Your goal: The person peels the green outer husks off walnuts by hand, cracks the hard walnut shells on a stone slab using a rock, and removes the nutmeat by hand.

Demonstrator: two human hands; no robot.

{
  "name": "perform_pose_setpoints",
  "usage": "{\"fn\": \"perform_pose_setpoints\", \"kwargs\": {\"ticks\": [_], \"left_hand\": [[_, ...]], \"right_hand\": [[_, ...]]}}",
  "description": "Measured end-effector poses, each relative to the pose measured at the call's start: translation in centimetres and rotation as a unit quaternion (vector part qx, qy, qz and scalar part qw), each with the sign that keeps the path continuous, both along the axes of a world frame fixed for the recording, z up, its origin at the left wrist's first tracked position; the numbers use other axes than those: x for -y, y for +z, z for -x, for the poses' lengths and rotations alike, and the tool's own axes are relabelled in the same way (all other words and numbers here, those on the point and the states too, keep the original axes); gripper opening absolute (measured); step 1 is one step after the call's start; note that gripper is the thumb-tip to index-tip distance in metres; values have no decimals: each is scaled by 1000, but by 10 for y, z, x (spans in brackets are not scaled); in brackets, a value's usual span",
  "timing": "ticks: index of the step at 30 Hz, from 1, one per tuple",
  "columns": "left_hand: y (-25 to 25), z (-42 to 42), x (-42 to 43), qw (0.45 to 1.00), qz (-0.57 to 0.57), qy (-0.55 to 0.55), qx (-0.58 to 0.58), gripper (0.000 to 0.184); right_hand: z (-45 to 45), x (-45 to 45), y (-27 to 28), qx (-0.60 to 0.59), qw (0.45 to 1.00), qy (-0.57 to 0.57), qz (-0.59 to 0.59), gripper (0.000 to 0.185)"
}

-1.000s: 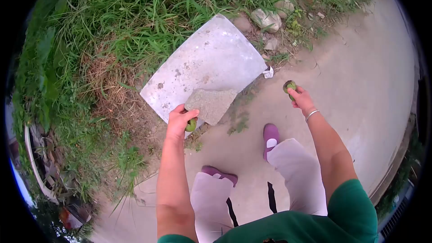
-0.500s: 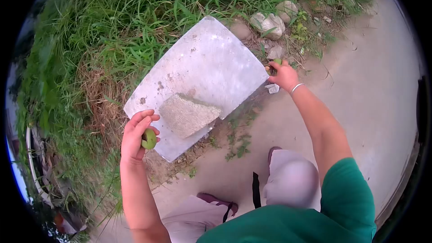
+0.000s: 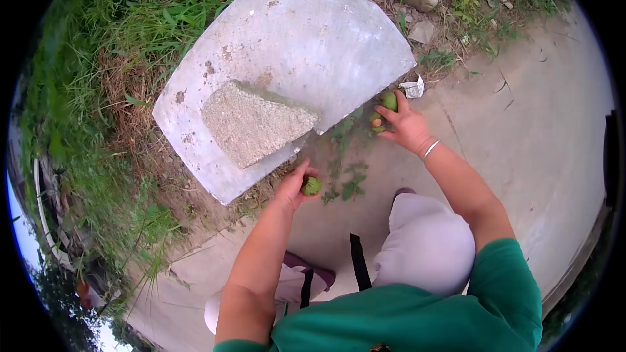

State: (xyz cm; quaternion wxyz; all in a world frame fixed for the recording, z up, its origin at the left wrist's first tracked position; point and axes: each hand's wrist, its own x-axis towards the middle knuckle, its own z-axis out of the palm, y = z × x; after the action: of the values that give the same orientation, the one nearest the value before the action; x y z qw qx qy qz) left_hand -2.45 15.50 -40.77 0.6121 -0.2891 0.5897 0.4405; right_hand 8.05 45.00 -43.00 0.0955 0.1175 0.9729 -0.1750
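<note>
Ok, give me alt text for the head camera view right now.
A person's left hand holds a round green object, while the right hand has its fingers at green pieces near a pale slab. A rough stone lies on the slab, with grass beyond.

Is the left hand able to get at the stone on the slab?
Probably yes: the left hand is close to the stone, with nothing visibly blocking it, though the green fruit it holds may hinder gripping.

Open concrete (image 3: 515,143) lies right of the right hand (image 3: 410,128), while weeds (image 3: 353,182), seemingly low, and the slab (image 3: 326,45) obstruct leftward
</note>
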Motion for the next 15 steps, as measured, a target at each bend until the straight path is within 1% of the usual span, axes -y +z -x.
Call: {"fn": "perform_pose_setpoints", "kwargs": {"ticks": [1,2,3,5,6,7,8,9,10,11,12,13,14,15], "left_hand": [[-8,0,-4,1000,2,2,3,46],[-15,1,-8,998,20,51,-39,44],[-21,1,-12,991,36,99,-80,42],[-31,5,-13,990,41,103,-83,40],[-36,4,-14,988,50,88,-117,39],[-41,3,-14,984,60,74,-151,40],[-37,4,-19,984,58,72,-149,40],[-32,5,-23,984,62,88,-144,40],[-28,4,-26,983,65,103,-139,40],[-33,2,-26,983,63,102,-136,40],[-38,1,-26,984,58,108,-132,38],[-43,-1,-26,984,54,115,-128,37],[-40,-3,-28,984,51,114,-126,37],[-37,-4,-29,988,35,102,-114,36]], "right_hand": [[3,4,-6,-32,999,-18,13,72],[6,5,-7,8,998,-55,30,83],[6,2,-9,10,998,-54,28,83],[1,-9,-13,29,993,-94,61,87],[-4,-13,-15,10,993,-104,59,89],[-9,-16,-20,11,993,-105,56,89],[-13,-18,-26,-59,975,-177,117,87],[-17,-18,-33,-128,944,-246,176,86],[-20,-16,-41,-99,892,-344,277,68],[-20,-16,-35,-98,892,-346,274,68],[-20,-18,-28,-83,763,-452,455,58],[-21,-20,-23,-64,587,-530,608,49],[-24,-23,-26,-67,567,-534,624,43],[-28,-26,-29,-68,567,-535,622,43]]}}
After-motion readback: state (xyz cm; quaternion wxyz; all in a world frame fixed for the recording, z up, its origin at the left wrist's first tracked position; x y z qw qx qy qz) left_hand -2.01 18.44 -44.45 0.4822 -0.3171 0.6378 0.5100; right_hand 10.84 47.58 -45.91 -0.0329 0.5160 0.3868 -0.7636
